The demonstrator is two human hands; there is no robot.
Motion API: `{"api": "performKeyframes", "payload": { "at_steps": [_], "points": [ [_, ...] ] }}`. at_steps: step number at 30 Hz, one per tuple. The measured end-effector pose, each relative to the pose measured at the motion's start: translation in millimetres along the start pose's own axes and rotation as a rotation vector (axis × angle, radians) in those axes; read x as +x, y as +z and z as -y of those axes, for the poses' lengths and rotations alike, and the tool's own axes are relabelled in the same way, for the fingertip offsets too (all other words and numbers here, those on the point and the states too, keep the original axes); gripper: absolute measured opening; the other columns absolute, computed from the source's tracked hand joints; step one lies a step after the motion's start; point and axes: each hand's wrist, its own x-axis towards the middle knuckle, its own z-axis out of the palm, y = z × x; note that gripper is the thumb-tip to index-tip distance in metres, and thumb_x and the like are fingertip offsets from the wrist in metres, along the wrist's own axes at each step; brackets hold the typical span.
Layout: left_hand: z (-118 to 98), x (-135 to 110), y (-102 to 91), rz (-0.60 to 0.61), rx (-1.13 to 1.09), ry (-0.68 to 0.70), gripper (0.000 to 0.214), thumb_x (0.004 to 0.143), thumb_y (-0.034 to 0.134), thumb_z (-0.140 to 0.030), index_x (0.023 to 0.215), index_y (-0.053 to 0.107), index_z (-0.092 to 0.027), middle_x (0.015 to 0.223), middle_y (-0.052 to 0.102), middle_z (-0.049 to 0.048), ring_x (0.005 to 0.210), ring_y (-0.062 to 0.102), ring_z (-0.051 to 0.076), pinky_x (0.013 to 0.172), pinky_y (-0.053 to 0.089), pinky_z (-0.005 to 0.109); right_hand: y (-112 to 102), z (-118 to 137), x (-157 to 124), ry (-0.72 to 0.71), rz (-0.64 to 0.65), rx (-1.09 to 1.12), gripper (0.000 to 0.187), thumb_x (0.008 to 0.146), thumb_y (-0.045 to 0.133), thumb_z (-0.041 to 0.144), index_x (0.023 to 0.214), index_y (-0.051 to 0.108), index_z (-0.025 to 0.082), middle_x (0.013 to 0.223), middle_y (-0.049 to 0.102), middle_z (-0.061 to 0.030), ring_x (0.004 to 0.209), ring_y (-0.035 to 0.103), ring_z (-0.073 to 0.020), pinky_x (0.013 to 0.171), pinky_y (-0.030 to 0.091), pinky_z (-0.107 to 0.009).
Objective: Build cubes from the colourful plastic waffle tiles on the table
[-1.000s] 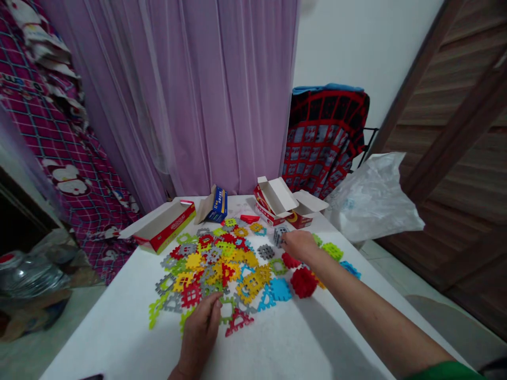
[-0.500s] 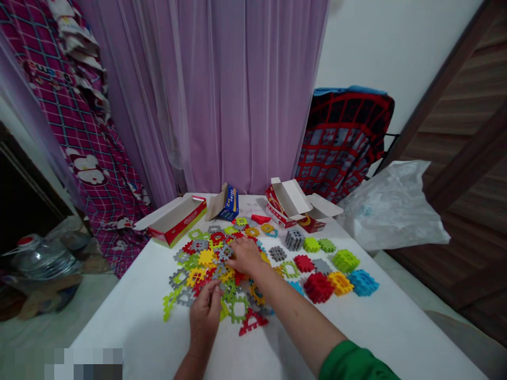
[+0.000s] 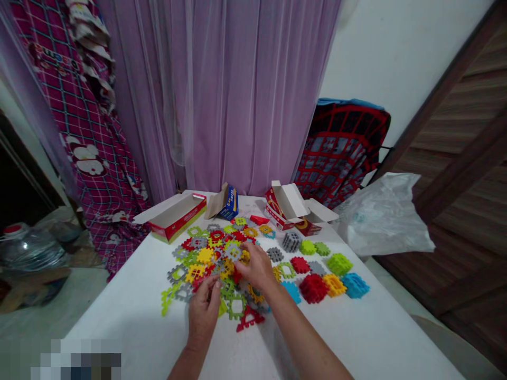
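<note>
A heap of toothed plastic building pieces [image 3: 205, 256] in red, yellow, green and grey spreads over the white table. My right hand [image 3: 257, 268] reaches over its middle, thumb and fingers closed round the edge of a light grey and green building piece [image 3: 233, 251]. At the near side of the heap is my left hand [image 3: 204, 303], its fingers curled and drawn to the thumb; whatever lies between the tips cannot be made out. A red triangular piece [image 3: 250, 318] lies closest to me, beside a green square frame piece [image 3: 236, 306].
To the right stand sorted stacks: red [image 3: 313, 288], yellow [image 3: 334, 285], blue [image 3: 355, 285], green [image 3: 339, 263] and grey [image 3: 291, 241]. Opened boxes line the far edge: a red-green box [image 3: 178, 219], a blue box [image 3: 228, 203] and red boxes [image 3: 279, 211]. A plastic bag [image 3: 380, 216] hangs at the right edge.
My right hand has drawn back slightly toward me and to the right, with a light grey and green piece now at its fingertips. My left hand stays nearly in place. The view has shifted slightly.
</note>
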Motion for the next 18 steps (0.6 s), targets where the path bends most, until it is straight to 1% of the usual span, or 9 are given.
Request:
{"api": "performKeyframes", "payload": {
  "at_steps": [2, 4, 6, 9, 12, 15, 18],
  "points": [
    [-2.0, 0.4, -1.1, 0.062, -0.071, -0.035, 0.043, 0.082, 0.053, -0.052, 0.102, 0.069, -0.017, 0.086, 0.077, 0.0072, 0.06, 0.067, 0.016, 0.054, 0.055, 0.027, -3.7, 2.3, -16.5, -0.029, -0.046, 0.1, 0.038, 0.074, 0.065, 0.024, 0.111, 0.059, 0.022, 0.111, 0.066, -0.0053, 0.106, 0.058, -0.0217, 0.093, 0.043, -0.034],
    [-4.1, 0.6, -2.1, 0.082, -0.098, -0.061, 0.045, 0.081, 0.053, -0.054, 0.103, 0.068, -0.017, 0.085, 0.076, 0.0068, 0.059, 0.066, 0.016, 0.053, 0.055, 0.027, -5.6, 7.1, -31.5, -0.049, -0.067, 0.137, 0.037, 0.073, 0.066, 0.023, 0.109, 0.06, 0.022, 0.109, 0.067, -0.0056, 0.104, 0.059, -0.0223, 0.092, 0.044, -0.035],
    [-6.1, 0.5, -2.7, 0.081, -0.103, -0.078, 0.045, 0.079, 0.055, -0.055, 0.099, 0.069, -0.017, 0.077, 0.075, 0.0048, 0.054, 0.064, 0.016, 0.051, 0.054, 0.027, -5.4, 12.4, -43.7, -0.064, -0.056, 0.133, 0.038, 0.071, 0.068, 0.023, 0.108, 0.061, 0.021, 0.107, 0.067, -0.0062, 0.102, 0.059, -0.0232, 0.09, 0.044, -0.036],
    [-8.4, -0.3, -3.1, 0.093, -0.111, -0.089, 0.044, 0.078, 0.055, -0.057, 0.089, 0.069, -0.017, 0.061, 0.069, 0.0006, 0.048, 0.059, 0.014, 0.047, 0.051, 0.025, -2.8, 18.0, -56.6, -0.084, -0.027, 0.115, 0.035, 0.07, 0.07, 0.025, 0.105, 0.063, 0.021, 0.102, 0.069, -0.0059, 0.098, 0.06, -0.0225, 0.087, 0.045, -0.034],
    [-9.0, -1.6, -3.8, 0.121, -0.134, -0.078, 0.043, 0.078, 0.054, -0.058, 0.083, 0.068, -0.018, 0.061, 0.068, 0.0, 0.046, 0.057, 0.013, 0.045, 0.049, 0.023, -3.2, 15.5, -61.8, -0.096, -0.046, 0.088, 0.029, 0.071, 0.07, 0.027, 0.099, 0.065, 0.022, 0.097, 0.069, -0.0042, 0.094, 0.061, -0.0212, 0.084, 0.045, -0.031],
    [-8.1, -2.3, -5.3, 0.121, -0.123, -0.076, 0.043, 0.08, 0.052, -0.058, 0.085, 0.067, -0.018, 0.064, 0.07, 0.0008, 0.047, 0.058, 0.013, 0.045, 0.049, 0.023, -15.8, -3.2, -55.8, -0.061, -0.131, 0.016, 0.026, 0.072, 0.069, 0.031, 0.097, 0.066, 0.023, 0.095, 0.07, -0.0042, 0.093, 0.062, -0.0209, 0.083, 0.045, -0.03],
    [-6.5, -1.5, -6.1, 0.097, -0.1, -0.07, 0.046, 0.08, 0.051, -0.06, 0.086, 0.068, -0.018, 0.065, 0.071, 0.0017, 0.047, 0.059, 0.014, 0.046, 0.051, 0.024, -46.2, -40.2, -38.1, 0.076, -0.242, -0.109, 0.026, 0.076, 0.065, 0.039, 0.096, 0.066, 0.022, 0.093, 0.07, -0.0047, 0.089, 0.062, -0.0207, 0.079, 0.045, -0.03]
  ]
}}
